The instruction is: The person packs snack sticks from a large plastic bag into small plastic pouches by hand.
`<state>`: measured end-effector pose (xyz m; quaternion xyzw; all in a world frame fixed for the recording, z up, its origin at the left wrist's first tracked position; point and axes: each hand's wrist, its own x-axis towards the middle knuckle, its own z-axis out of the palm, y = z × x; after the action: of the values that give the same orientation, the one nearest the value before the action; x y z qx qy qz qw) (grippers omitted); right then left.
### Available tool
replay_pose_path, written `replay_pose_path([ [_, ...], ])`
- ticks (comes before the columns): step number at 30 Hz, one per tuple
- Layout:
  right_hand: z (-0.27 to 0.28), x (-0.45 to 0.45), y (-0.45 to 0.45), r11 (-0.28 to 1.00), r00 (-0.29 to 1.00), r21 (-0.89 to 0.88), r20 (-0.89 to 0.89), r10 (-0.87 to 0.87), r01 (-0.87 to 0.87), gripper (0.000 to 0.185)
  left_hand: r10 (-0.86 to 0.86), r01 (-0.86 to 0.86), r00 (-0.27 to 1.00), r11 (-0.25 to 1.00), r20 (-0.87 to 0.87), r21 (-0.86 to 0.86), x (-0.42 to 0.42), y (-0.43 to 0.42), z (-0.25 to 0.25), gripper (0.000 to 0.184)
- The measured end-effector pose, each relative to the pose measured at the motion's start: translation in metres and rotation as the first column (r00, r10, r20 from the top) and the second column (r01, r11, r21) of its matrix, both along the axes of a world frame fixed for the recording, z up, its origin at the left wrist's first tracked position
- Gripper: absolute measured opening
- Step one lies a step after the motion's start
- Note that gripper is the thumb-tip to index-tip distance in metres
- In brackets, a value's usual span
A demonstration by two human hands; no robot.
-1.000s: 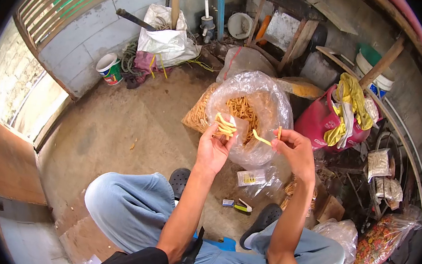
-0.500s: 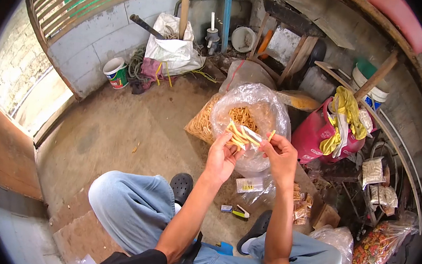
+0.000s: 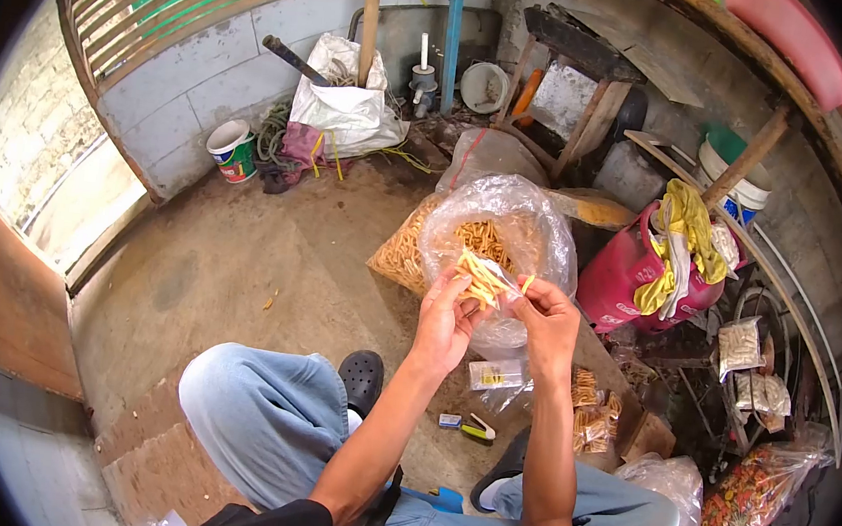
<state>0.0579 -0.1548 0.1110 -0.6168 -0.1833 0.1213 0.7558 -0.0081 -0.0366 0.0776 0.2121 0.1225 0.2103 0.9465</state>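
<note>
A small clear plastic bag of yellow snack sticks (image 3: 481,276) is held up in front of me. My left hand (image 3: 445,327) is closed around its left side. On the right, my right hand (image 3: 547,326) pinches the bag's clear end, and one stick (image 3: 527,284) pokes up at its fingertips. Just beyond the hands stands a large open plastic bag (image 3: 551,224) with many more sticks inside. Below them lie a pack of clear bags with a label (image 3: 497,374), a green and black stapler (image 3: 478,428) and a small box (image 3: 449,421).
Filled snack packets (image 3: 595,424) lie to the right of my right forearm. A pink sack (image 3: 613,265) with a yellow cloth (image 3: 685,241) stands at the right. A white sack (image 3: 339,111) and a paint bucket (image 3: 232,146) stand by the far wall.
My right hand has come slightly left, nearer to my left hand. The sticks in the small bag now lie bunched closer together. The view has shifted a little.
</note>
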Motion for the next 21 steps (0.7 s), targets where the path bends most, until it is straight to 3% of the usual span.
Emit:
replay_pose_path([
  [8, -0.008, 0.006, -0.005, 0.999, 0.998, -0.042, -0.048, -0.031, 0.029, 0.015, -0.065, 0.061, 0.997, 0.992, 0.034, 0.114, -0.002, -0.006, 0.012, 0.026],
  [10, -0.002, 0.005, -0.005, 0.994, 0.988, -0.092, -0.137, -0.073, 0.061, 0.015, -0.050, 0.046, 0.998, 0.993, 0.029, 0.106, -0.002, -0.009, 0.012, 0.025],
  [14, -0.006, 0.007, -0.008, 0.989, 0.986, -0.136, -0.152, -0.070, 0.049, 0.018, -0.055, 0.053, 0.998, 0.994, 0.019, 0.092, -0.002, -0.009, 0.011, 0.025],
  [21, 0.012, -0.005, -0.010, 0.957, 0.999, -0.289, 0.051, 0.016, 0.000, 0.028, -0.078, 0.068, 0.987, 0.995, -0.144, -0.074, 0.001, -0.003, 0.007, 0.020],
])
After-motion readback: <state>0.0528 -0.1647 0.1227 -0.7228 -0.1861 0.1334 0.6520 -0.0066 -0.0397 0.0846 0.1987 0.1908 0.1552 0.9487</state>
